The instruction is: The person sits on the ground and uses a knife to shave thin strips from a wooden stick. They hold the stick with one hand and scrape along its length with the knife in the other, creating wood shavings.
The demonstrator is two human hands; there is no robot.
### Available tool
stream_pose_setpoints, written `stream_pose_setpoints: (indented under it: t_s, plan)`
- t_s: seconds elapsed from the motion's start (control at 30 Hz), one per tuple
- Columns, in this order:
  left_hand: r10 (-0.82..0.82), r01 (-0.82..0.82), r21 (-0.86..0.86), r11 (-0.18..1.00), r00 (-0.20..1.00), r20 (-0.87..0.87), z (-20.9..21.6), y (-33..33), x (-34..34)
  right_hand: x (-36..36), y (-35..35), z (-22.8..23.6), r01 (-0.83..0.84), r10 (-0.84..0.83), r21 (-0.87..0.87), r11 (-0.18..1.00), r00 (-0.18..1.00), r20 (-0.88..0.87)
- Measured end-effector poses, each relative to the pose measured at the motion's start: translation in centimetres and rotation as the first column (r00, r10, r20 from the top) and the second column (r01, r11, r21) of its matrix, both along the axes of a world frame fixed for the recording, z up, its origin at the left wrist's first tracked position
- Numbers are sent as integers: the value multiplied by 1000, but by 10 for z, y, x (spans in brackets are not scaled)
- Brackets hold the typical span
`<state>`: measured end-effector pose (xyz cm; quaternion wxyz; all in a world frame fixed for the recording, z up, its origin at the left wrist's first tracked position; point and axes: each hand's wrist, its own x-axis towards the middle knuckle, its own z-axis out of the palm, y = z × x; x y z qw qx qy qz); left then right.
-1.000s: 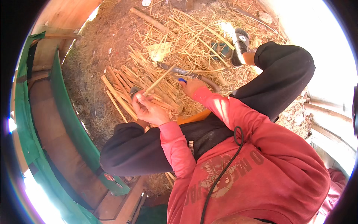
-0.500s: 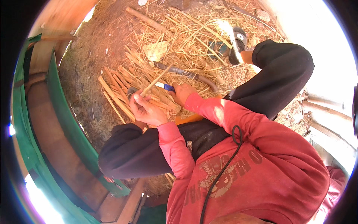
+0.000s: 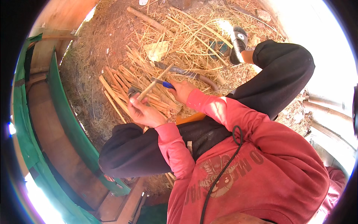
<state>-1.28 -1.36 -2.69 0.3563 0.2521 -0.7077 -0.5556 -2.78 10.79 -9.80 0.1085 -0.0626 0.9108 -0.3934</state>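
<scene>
My left hand [image 3: 144,112] pinches the lower end of a thin pale wooden stick [image 3: 150,88], which slants up and to the right. In my right hand [image 3: 182,90] is a knife [image 3: 168,85], its blue handle inside my curled fingers. The narrow blade points left and crosses the stick around its middle; whether it bites into the wood I cannot tell. Beneath both hands lies a pile of split wooden sticks [image 3: 119,80], several side by side. A dark curved piece with a brown end [image 3: 186,74] rests just beyond my right hand.
Straw and shavings [image 3: 194,41] cover the ground ahead. A thicker pole [image 3: 149,19] lies at the far side. My bent legs frame the work, with a sandalled foot [image 3: 238,44] at the right. Along the left stands a wooden structure with green sheeting [image 3: 63,93].
The knife blade has swung and shifted left, so that it now crosses the stick. My left hand has turned slightly while keeping hold of the stick.
</scene>
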Motion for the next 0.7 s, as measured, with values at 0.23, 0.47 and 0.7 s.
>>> stream_pose_setpoints:
  t_s: [0.23, 0.47, 0.7]
  plan:
    - [-53, 53, -55, 997, 999, 0, 0, 6, -2, -3, 1, 27, -63, 88, -353, 933, 995, 54]
    - [-175, 177, -107, 978, 984, 24, 5, 22, -4, -22, 4, -28, 14, 46, -166, 986, 934, 355]
    - [-117, 117, -82, 990, 993, 8, -2, 13, -4, -15, -10, 18, -62, 154, -366, 929, 961, 229]
